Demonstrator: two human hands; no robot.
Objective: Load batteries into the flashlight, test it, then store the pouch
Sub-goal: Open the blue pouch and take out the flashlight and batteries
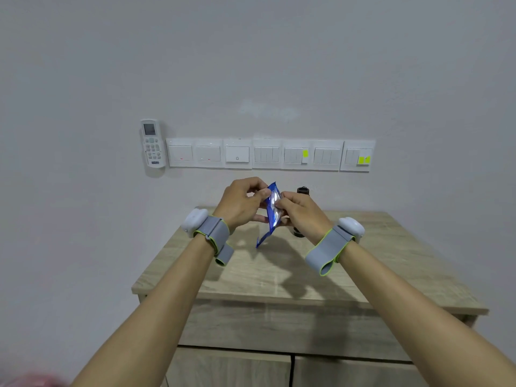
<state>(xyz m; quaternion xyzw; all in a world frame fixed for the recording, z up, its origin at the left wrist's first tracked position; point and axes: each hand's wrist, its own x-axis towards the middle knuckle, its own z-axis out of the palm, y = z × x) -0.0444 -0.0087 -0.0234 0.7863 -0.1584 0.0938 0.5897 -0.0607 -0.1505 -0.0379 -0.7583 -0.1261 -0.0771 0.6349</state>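
A wooden cabinet (279, 277) stands by the wall, with a white remote (152, 143) beside a row of light switches (270, 155).

Bell symbol on wall switch (237, 154)

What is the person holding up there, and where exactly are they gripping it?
A blue pouch, held above the cabinet top. The left hand and right hand each pinch it near its upper end, one on each side; the lower end hangs free.

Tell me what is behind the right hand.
A dark flashlight stands on the wooden cabinet; only its top and base show past the right hand, the middle is covered.
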